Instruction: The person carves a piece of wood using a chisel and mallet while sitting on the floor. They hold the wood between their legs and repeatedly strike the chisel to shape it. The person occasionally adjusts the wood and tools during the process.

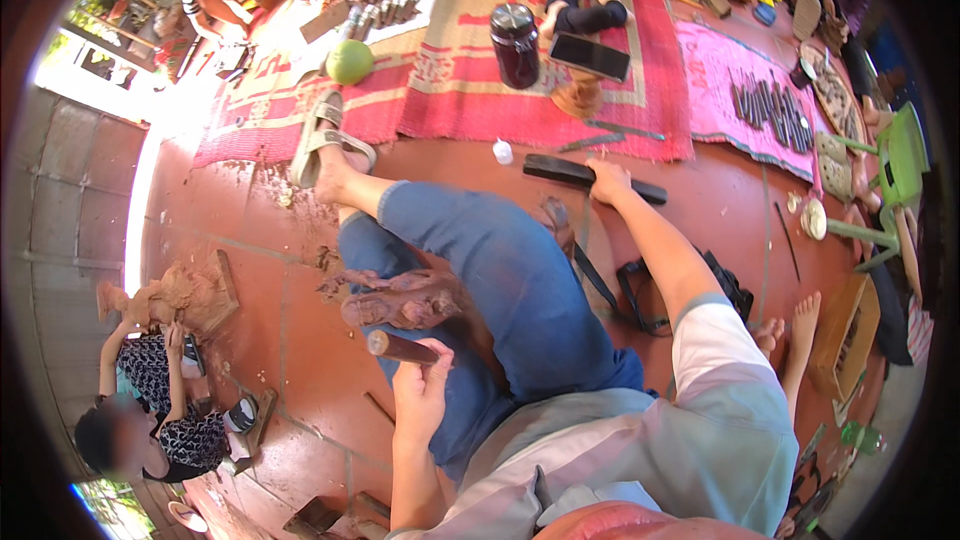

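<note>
My left hand [421,392] is closed round a brown, round-ended wooden handle [402,348], held upright beside my lap; the rest of the tool is hidden. Just beyond it a reddish-brown wood carving [415,302] lies against my blue-trousered legs. My right arm reaches out to the floor. There my right hand [609,182] grips a long dark bar [560,171] near its middle, fingers over its far side. The bar appears to rest on the tiles. A small white bottle [503,152] stands left of it.
Thin blades [592,142] lie on the red mat [480,116] ahead, near a dark jar [515,48], a phone [590,57] and a green ball [349,62]. Several tools [770,112] cover a pink cloth. Black straps [640,290] lie by my right side. At left another person works on a carving [175,297].
</note>
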`<state>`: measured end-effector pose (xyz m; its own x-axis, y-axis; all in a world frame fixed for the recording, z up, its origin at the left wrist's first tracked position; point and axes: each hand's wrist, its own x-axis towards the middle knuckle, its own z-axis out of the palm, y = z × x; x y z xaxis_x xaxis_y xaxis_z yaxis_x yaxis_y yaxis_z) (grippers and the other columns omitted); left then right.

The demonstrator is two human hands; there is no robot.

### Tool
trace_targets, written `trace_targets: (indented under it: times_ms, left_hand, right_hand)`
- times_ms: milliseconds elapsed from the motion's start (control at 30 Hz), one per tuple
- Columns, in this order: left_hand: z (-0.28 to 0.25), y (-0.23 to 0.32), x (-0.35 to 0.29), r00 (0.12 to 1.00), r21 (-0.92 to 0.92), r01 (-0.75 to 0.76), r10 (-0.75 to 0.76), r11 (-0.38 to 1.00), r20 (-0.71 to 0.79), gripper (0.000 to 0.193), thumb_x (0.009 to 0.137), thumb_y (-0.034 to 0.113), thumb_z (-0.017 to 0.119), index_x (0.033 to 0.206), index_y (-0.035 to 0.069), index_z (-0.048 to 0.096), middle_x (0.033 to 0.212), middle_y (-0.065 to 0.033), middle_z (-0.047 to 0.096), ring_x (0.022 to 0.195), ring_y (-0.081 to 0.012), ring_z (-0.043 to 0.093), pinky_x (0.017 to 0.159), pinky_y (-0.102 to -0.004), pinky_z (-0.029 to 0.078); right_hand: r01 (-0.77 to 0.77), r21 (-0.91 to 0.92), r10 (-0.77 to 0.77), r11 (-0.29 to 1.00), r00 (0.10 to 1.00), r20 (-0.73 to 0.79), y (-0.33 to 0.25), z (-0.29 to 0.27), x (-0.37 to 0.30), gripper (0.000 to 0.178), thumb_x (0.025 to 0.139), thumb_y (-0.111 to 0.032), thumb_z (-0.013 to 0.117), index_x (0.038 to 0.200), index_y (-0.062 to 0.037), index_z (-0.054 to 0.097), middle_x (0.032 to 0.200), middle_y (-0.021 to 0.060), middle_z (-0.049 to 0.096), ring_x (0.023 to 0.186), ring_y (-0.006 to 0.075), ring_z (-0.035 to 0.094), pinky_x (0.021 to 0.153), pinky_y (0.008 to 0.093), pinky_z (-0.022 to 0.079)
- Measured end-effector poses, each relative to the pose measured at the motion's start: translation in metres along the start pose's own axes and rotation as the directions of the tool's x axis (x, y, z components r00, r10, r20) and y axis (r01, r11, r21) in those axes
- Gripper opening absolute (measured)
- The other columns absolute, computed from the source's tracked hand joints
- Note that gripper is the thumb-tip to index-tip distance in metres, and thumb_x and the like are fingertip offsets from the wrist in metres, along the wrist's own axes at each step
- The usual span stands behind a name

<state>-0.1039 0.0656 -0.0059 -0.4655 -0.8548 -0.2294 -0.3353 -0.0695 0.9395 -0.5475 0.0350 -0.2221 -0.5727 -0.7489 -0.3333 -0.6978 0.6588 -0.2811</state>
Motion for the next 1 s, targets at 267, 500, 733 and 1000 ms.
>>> trace_targets:
  times_ms: [267,500,733,1000]
  left_hand:
    - [0.006,0.002,0.005,0.999,-0.043,-0.007,0.008,0.999,0.034,0.012,0.093,0.008,0.056,0.103,0.003,0.052,0.100,-0.0055,0.054,0.092,-0.0135,0.058,0.075,-0.0286,0.053]
    - [0.022,0.021,0.021,0.999,-0.188,-0.044,0.041,0.981,-0.016,0.018,0.096,0.016,0.053,0.109,0.002,0.051,0.084,-0.0031,0.056,0.075,-0.0083,0.056,0.061,-0.0224,0.049]
    - [0.021,0.034,0.024,0.995,-0.231,-0.057,0.073,0.971,0.061,0.022,0.097,0.017,0.051,0.113,0.003,0.050,0.081,-0.0029,0.056,0.071,-0.0077,0.055,0.058,-0.0211,0.049]
    - [-0.010,0.037,0.014,0.998,0.047,-0.028,0.025,0.999,0.053,0.014,0.092,0.011,0.058,0.096,-0.001,0.064,0.080,-0.0029,0.063,0.073,-0.0096,0.059,0.063,-0.0237,0.048]
  right_hand:
    - [0.085,-0.138,-0.099,0.987,0.991,-0.091,0.016,0.007,-0.010,0.040,0.076,-0.009,0.062,0.113,-0.0233,0.058,0.111,0.0067,0.059,0.111,0.0299,0.053,0.094,0.0476,0.039]
    - [0.322,0.181,-0.255,0.929,0.914,-0.317,-0.007,-0.019,-0.011,0.031,0.070,-0.011,0.069,0.100,-0.0142,0.063,0.101,0.0078,0.061,0.099,0.0277,0.059,0.086,0.0405,0.048]
    - [0.317,0.936,-0.886,0.155,0.464,-0.010,-0.180,-0.114,-0.170,0.036,0.090,-0.016,0.062,0.122,-0.0026,0.056,0.112,0.0074,0.061,0.103,0.0128,0.057,0.090,0.0298,0.046]
    - [0.022,0.990,-0.926,0.138,0.357,0.121,-0.192,-0.102,-0.212,0.027,0.094,-0.024,0.056,0.109,-0.0020,0.059,0.098,0.0068,0.064,0.080,0.0111,0.061,0.068,0.0261,0.051]
